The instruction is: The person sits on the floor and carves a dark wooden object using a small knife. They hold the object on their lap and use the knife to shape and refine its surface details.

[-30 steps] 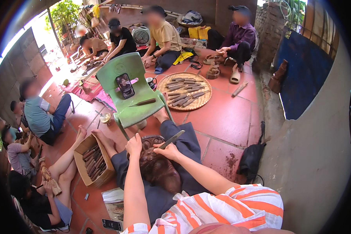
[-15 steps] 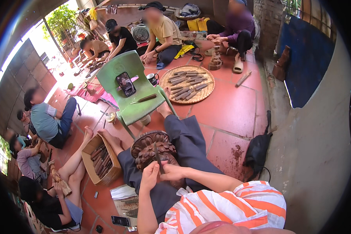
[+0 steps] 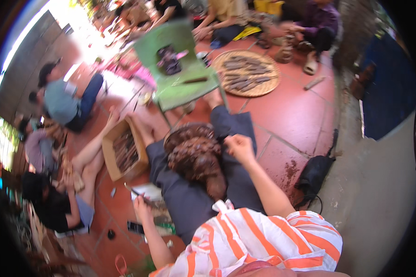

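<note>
A dark brown carved wooden piece (image 3: 203,159), with a leafy, ringed top and a tapering lower end, lies between my legs. To its left, my left hand (image 3: 143,208) is closed around a slim carving tool (image 3: 142,197), whose thin, pale end points up and left, away from the carving. Over my right thigh, just right of the carving, my right hand (image 3: 240,148) is raised with its fingers curled together. A small dark spot shows at its fingertips, too blurred to name.
A cardboard box (image 3: 142,162) of wooden-handled tools stands left of the carving. Ahead are a green chair (image 3: 187,94) bearing a phone and a tool, and a round woven tray (image 3: 269,90) of tools. A black bag (image 3: 313,177) lies by the right wall. Several people sit around.
My hands, together on a dark tool over the carving before, are now apart: the left out to the left with a tool, the right up and right. The view has shifted.
</note>
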Demonstrator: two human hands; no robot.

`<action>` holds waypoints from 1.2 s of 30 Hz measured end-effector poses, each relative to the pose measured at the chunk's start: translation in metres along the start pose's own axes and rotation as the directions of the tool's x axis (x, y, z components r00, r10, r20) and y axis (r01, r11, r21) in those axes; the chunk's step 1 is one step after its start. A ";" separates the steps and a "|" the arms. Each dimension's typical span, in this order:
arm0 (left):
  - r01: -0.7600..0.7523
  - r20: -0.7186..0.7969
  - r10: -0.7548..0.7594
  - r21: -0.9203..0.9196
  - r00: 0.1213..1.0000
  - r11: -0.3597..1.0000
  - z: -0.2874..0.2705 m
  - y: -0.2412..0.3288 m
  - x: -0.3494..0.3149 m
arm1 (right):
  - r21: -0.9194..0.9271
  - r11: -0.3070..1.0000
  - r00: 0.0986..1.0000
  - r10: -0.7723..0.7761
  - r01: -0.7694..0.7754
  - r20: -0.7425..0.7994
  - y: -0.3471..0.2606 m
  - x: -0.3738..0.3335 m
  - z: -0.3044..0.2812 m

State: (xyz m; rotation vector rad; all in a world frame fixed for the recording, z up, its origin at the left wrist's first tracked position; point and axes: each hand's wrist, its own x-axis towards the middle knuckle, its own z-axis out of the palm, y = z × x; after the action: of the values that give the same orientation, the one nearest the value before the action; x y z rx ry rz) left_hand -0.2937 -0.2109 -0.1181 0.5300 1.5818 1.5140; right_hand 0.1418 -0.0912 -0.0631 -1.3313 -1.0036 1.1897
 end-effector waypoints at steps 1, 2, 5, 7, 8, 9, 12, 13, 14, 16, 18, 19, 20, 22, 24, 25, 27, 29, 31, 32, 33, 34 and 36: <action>0.040 -0.037 -0.040 -0.018 0.999 0.999 -0.011 -0.011 0.002 | -0.178 0.977 0.988 -0.134 0.120 -0.070 0.023 0.012 -0.008; 0.104 -0.060 -0.102 0.033 0.993 0.994 -0.033 -0.024 0.003 | -0.330 0.925 0.978 -0.206 0.188 -0.020 0.025 0.012 -0.010; 0.252 -0.125 -0.233 0.169 0.964 0.953 -0.051 -0.054 -0.001 | -0.764 0.582 0.946 -0.305 0.280 0.115 0.069 0.015 -0.025; 0.290 -0.172 -0.256 0.222 0.951 0.931 -0.057 -0.074 -0.008 | -0.818 0.557 0.987 -0.009 0.140 0.162 0.082 0.011 -0.023; 0.303 -0.183 -0.262 0.253 0.948 0.919 -0.063 -0.083 -0.010 | -0.851 0.498 0.979 0.021 0.165 0.202 0.082 0.012 -0.021; 0.316 -0.213 -0.268 0.240 0.940 0.918 -0.068 -0.092 -0.013 | -0.862 0.479 0.977 0.038 0.168 0.211 0.081 0.013 -0.019; 0.358 -0.278 -0.286 0.257 0.917 0.898 -0.070 -0.109 -0.015 | -0.884 0.438 0.979 0.039 0.164 0.201 0.077 0.013 -0.017; 0.381 -0.302 -0.305 0.237 0.903 0.894 -0.072 -0.110 -0.014 | -0.875 0.448 0.977 0.020 0.182 0.214 0.078 0.015 -0.019; 0.402 -0.323 -0.323 0.219 0.889 0.889 -0.074 -0.111 -0.014 | -0.867 0.459 0.975 0.002 0.196 0.222 0.079 0.016 -0.020; 0.433 -0.374 -0.354 0.149 0.857 0.889 -0.079 -0.118 -0.017 | -0.866 0.459 0.974 0.002 0.199 0.225 0.079 0.018 -0.018; 0.429 -0.427 -0.366 0.058 0.826 0.901 -0.081 -0.123 -0.017 | -0.868 0.460 0.975 0.016 0.188 0.220 0.080 0.019 -0.018; 0.414 -0.406 -0.364 0.040 0.838 0.910 -0.083 -0.123 -0.015 | -0.862 0.467 0.974 0.012 0.195 0.227 0.080 0.019 -0.019; 0.392 -0.384 -0.352 0.027 0.854 0.920 -0.083 -0.124 -0.012 | -0.860 0.472 0.974 0.011 0.193 0.225 0.081 0.020 -0.020; 0.343 -0.347 -0.324 -0.006 0.880 0.939 -0.083 -0.123 -0.005 | -0.854 0.481 0.973 0.008 0.199 0.231 0.082 0.022 -0.020; 0.357 -0.406 -0.317 0.025 0.857 0.934 -0.079 -0.125 0.004 | -0.853 0.480 0.971 0.008 0.205 0.238 0.083 0.024 -0.022; 0.377 -0.417 -0.316 0.072 0.852 0.923 -0.079 -0.125 0.008 | -0.853 0.479 0.970 0.008 0.209 0.242 0.083 0.024 -0.022; 0.420 -0.462 -0.266 0.271 0.846 0.866 -0.079 -0.126 0.011 | -0.844 0.492 0.969 0.010 0.211 0.247 0.084 0.023 -0.023; 0.405 -0.473 -0.212 0.356 0.855 0.842 -0.077 -0.130 0.011 | -0.843 0.496 0.969 0.009 0.210 0.246 0.083 0.023 -0.022; 0.375 -0.472 -0.148 0.435 0.869 0.818 -0.087 -0.139 0.007 | -0.844 0.493 0.968 0.012 0.214 0.252 0.081 0.022 -0.020; 0.352 -0.467 -0.109 0.471 0.877 0.809 -0.095 -0.146 0.004 | -0.838 0.495 0.963 0.008 0.229 0.268 0.080 0.022 -0.018; 0.324 -0.445 -0.078 0.509 0.892 0.797 -0.093 -0.146 0.004 | -0.840 0.490 0.964 0.003 0.232 0.267 0.081 0.023 -0.020; 0.338 -0.432 -0.113 0.489 0.895 0.804 -0.090 -0.145 0.003 | -0.842 0.485 0.964 -0.001 0.235 0.268 0.082 0.024 -0.022; 0.365 -0.404 -0.180 0.447 0.897 0.816 -0.082 -0.143 0.001 | -0.840 0.494 0.965 0.007 0.225 0.262 0.084 0.025 -0.024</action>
State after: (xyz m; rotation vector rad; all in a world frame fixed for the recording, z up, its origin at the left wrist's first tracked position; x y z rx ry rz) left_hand -0.3238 -0.2833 -0.2634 0.3022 2.2589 0.9823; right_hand 0.1649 -0.0800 -0.1500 -1.8679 -2.0143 0.7110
